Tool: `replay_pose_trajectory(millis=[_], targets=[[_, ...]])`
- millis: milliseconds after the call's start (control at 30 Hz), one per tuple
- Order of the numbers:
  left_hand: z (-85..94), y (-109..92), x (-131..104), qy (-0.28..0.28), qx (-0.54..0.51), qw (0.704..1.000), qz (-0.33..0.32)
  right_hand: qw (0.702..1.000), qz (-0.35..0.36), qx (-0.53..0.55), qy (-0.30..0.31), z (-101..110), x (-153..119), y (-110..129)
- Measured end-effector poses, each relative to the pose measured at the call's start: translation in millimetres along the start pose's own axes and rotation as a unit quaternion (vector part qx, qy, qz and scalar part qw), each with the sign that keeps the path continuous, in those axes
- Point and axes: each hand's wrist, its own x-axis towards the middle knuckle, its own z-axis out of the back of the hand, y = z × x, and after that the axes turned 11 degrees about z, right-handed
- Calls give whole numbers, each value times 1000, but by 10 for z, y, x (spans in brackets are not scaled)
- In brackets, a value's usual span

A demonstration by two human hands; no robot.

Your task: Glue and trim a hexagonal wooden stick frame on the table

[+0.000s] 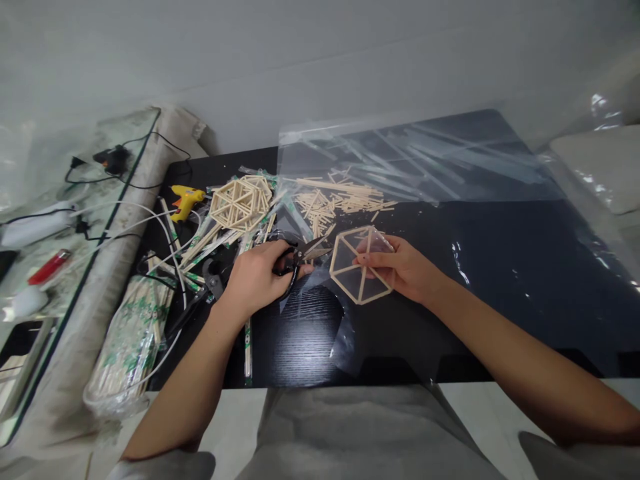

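My left hand (255, 277) is closed around the black handles of a pair of scissors (299, 257), whose blades point right and stand a little apart. In my right hand (413, 270) is a wheel-like polygon frame of pale wooden sticks (347, 270), with spokes meeting at a hub and clear film across it. My thumb lies over the frame's near face; the other fingers are behind it. The blade tips are close to the frame's left edge. Below both hands lies a loose, cut piece of clear plastic film (345, 343) on the black table.
Behind my hands are a pile of short cut sticks (317, 210) and a stack of similar frames (240, 203). A yellow glue gun (186, 200) stands at left, near black-handled cutters (213, 280) and wrapped chopsticks (133, 327). Clear plastic sheet (420, 160) covers the table's back and right.
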Motion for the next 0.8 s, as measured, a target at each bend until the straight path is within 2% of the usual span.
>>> replay_pose_trajectory(millis=[200, 533, 700, 800], targets=[[11, -5, 7, 9, 10, 1000, 0, 1000, 0, -6, -1, -25, -10, 20], [16, 16, 17, -11, 56, 998, 10, 1000, 7, -19, -9, -18, -9, 28], [35, -6, -5, -37, 38, 998, 20, 989, 90, -108, -48, -10, -26, 3], [36, -39, -18, 1, -5, 1000, 27, 969, 149, -181, -73, -43, -56, 0]])
